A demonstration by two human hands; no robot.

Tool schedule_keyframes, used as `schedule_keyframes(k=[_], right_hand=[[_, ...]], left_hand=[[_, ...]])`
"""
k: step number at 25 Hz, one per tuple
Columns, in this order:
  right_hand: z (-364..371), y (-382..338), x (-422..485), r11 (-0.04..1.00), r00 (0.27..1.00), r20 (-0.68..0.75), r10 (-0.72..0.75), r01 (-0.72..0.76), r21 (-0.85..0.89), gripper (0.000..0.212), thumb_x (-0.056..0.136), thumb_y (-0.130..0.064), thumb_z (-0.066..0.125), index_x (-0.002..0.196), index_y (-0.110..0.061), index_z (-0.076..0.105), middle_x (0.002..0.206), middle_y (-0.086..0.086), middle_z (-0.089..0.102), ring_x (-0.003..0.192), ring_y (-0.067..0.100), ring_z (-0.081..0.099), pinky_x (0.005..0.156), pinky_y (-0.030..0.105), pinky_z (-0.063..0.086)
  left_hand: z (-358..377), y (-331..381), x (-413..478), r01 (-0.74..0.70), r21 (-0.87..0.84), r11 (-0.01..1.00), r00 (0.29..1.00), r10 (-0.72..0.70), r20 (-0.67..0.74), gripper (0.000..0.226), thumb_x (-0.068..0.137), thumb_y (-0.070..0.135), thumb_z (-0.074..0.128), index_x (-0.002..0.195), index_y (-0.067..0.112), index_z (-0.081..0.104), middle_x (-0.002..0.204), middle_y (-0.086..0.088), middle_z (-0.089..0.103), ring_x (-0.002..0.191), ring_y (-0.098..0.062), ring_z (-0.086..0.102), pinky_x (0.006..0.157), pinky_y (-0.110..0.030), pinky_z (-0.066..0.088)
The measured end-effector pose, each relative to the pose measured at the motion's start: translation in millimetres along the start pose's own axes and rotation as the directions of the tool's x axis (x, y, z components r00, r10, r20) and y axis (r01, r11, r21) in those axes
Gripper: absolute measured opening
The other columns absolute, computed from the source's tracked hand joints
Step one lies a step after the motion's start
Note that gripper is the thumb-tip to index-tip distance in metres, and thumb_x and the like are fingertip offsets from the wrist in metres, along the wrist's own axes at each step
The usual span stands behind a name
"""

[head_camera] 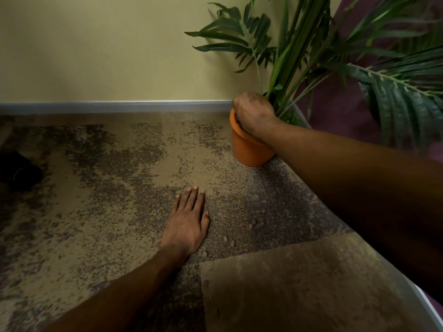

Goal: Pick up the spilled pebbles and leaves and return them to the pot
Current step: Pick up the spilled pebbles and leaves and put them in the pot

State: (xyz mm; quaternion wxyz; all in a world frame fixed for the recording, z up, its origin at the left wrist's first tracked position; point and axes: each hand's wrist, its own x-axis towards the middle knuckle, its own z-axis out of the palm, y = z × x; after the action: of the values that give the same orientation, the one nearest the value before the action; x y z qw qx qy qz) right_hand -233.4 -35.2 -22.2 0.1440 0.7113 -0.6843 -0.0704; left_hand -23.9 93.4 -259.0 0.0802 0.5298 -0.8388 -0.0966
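Note:
An orange pot (249,149) with a tall green plant (287,56) stands in the room's corner on the carpet. My right hand (254,115) is over the pot's mouth, fingers curled down inside it; what it holds is hidden. My left hand (188,219) lies flat on the carpet, fingers spread, holding nothing. Several small brownish pebbles (250,225) lie scattered on the carpet just right of the left hand, between it and the pot. No loose leaves show on the floor.
Mottled tan and dark carpet (107,188) covers the floor. A yellow wall with a grey skirting board (115,107) runs behind. A purple wall (347,111) is at right. A dark object (16,171) lies at the left edge.

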Motion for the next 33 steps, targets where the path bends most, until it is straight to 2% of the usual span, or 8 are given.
schedule_keyframes(k=[4,6,10,17,21,25,28,33], right_hand=[[-2.9,0.5,-0.8,1.0,1.0,-0.007,0.01,-0.01,0.021,0.023,0.099,0.004,0.047,0.112,0.001,0.065,0.107,0.023,0.063,0.102,0.038,0.062,0.077,0.042,0.048],[-3.5,-2.5,-12.2,0.998,0.996,-0.094,0.012,-0.006,0.064,0.021,0.098,0.005,0.048,0.111,0.0,0.064,0.108,0.022,0.061,0.102,0.037,0.06,0.078,0.042,0.048],[16.0,-35.3,-74.1,0.946,0.95,-0.282,0.133,-0.036,0.323,0.025,0.096,-0.002,0.059,0.119,-0.007,0.065,0.117,0.014,0.063,0.107,0.026,0.061,0.085,0.036,0.053],[72.5,-111.3,-180.7,0.828,0.967,0.098,0.234,-0.251,0.502,0.023,0.099,-0.013,0.06,0.12,-0.017,0.065,0.116,0.004,0.062,0.105,0.023,0.061,0.086,0.037,0.054],[84.3,-128.1,-218.7,0.757,0.936,0.252,0.247,-0.349,0.552,0.027,0.1,-0.025,0.06,0.126,-0.021,0.063,0.135,0.004,0.056,0.12,0.024,0.059,0.091,0.038,0.053],[93.0,-135.0,-245.0,0.771,0.916,0.328,0.229,-0.377,0.513,0.032,0.099,-0.028,0.061,0.131,-0.023,0.063,0.134,0.003,0.057,0.125,0.025,0.053,0.094,0.038,0.05],[102.2,-138.2,-256.0,0.775,0.908,0.346,0.235,-0.39,0.498,0.03,0.099,-0.015,0.057,0.128,-0.022,0.065,0.137,0.005,0.055,0.128,0.028,0.048,0.094,0.039,0.05],[109.0,-133.9,-255.7,0.662,0.877,0.388,0.283,-0.471,0.583,0.029,0.097,-0.001,0.048,0.116,-0.012,0.068,0.143,0.012,0.053,0.128,0.029,0.053,0.099,0.035,0.047]], left_hand=[[0.4,0.1,-1.3,-0.003,0.0,1.0,1.0,0.003,-0.002,0.068,0.108,0.052,0.013,0.167,0.018,0.015,0.175,-0.004,0.012,0.163,-0.019,0.005,0.132,-0.045,0.008],[1.0,-0.3,-1.8,-0.006,-0.002,1.0,1.0,0.006,0.001,0.067,0.109,0.052,0.013,0.167,0.019,0.015,0.175,-0.004,0.011,0.163,-0.019,0.004,0.132,-0.045,0.008],[-0.5,-0.4,-2.3,-0.005,-0.007,1.0,1.0,0.005,0.004,0.067,0.109,0.051,0.013,0.167,0.018,0.016,0.175,-0.005,0.013,0.163,-0.02,0.007,0.132,-0.046,0.01],[-6.2,0.8,-3.6,-0.017,-0.01,1.0,0.999,0.017,0.031,0.067,0.109,0.049,0.015,0.167,0.017,0.014,0.175,-0.006,0.011,0.163,-0.02,0.003,0.133,-0.044,0.006],[-11.2,2.3,-4.5,-0.02,-0.024,1.0,0.999,0.021,0.049,0.067,0.109,0.048,0.015,0.167,0.016,0.012,0.176,-0.006,0.009,0.163,-0.02,0.001,0.133,-0.043,0.002],[-12.8,3.1,-4.8,-0.019,-0.027,0.999,0.998,0.02,0.059,0.067,0.109,0.047,0.017,0.167,0.015,0.014,0.175,-0.007,0.011,0.163,-0.021,0.004,0.133,-0.043,0.003],[-13.5,3.0,-5.4,-0.022,-0.021,1.0,0.997,0.023,0.068,0.067,0.108,0.048,0.017,0.167,0.015,0.014,0.175,-0.007,0.011,0.163,-0.022,0.004,0.133,-0.044,0.004],[-14.2,1.7,-6.2,-0.033,-0.019,0.999,0.997,0.034,0.07,0.068,0.108,0.047,0.017,0.167,0.014,0.016,0.175,-0.009,0.013,0.163,-0.023,0.006,0.132,-0.044,0.005]])
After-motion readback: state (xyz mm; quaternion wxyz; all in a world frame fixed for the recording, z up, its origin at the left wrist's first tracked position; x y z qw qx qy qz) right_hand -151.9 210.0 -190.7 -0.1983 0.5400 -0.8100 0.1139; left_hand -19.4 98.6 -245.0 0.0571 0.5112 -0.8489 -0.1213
